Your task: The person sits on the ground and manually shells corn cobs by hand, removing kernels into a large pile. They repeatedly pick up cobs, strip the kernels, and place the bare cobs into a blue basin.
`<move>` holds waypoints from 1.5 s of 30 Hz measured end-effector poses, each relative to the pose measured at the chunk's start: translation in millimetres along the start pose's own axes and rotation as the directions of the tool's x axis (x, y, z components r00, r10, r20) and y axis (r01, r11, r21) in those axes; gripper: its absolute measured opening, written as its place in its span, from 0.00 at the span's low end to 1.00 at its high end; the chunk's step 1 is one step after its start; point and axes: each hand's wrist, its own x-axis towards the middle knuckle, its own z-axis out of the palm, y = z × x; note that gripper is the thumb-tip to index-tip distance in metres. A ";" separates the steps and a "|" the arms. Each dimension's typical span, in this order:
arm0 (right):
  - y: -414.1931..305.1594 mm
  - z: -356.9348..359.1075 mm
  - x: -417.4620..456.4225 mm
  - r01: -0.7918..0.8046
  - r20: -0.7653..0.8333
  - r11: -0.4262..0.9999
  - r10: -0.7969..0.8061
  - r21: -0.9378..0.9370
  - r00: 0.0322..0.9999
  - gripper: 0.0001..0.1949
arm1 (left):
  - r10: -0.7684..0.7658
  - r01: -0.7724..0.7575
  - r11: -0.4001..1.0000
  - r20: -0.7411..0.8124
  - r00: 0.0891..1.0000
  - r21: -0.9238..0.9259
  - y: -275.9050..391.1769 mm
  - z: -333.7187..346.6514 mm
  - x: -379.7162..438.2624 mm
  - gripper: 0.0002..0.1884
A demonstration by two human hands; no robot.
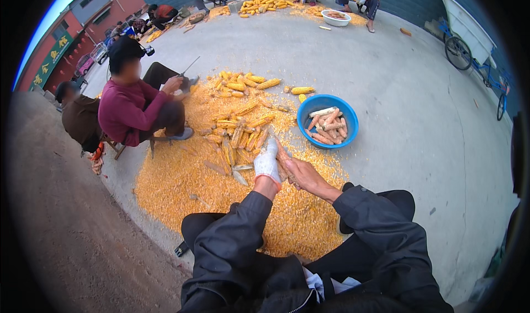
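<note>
My left hand [267,162], in a white knit glove with an orange cuff, grips a mostly bare corncob [283,155]. Against its other side my bare right hand [305,174] closes, with another cob-like piece partly hidden below the palms. Under both hands spreads a wide heap of loose yellow corn kernels [182,189]. Partly stripped ears of corn [238,137] lie just beyond my left hand. A blue plastic basin [354,124] holding several bare cobs [329,126] stands ahead and to the right of my hands.
On the left a person in a purple top [128,110] sits on a low stool, holding a thin pointed tool [190,66]. More ears [244,83] lie ahead. Farther off are seated people, a white basin [336,20] and a blue cargo tricycle [472,52].
</note>
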 end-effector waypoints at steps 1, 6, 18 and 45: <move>-0.3 0.8 -0.4 0.013 -0.022 1.000 -0.013 -0.022 1.000 0.25 | -0.001 0.001 1.000 -0.008 1.000 -0.007 0.7 1.4 -0.3 0.18; -7.2 3.0 -3.1 0.033 -0.062 0.997 -0.037 -0.076 0.997 0.26 | 0.083 -0.074 0.993 -0.099 0.992 0.097 0.1 2.7 1.9 0.18; -8.5 1.5 3.8 -0.154 0.010 0.954 0.156 0.257 0.988 0.24 | 0.232 -0.204 0.952 -0.106 0.967 0.226 1.7 9.4 -1.8 0.19; -3.8 -0.3 8.0 0.229 -0.079 0.845 -0.302 -0.484 0.950 0.24 | 0.281 -0.248 0.904 -0.049 0.958 0.348 14.4 25.5 -17.5 0.22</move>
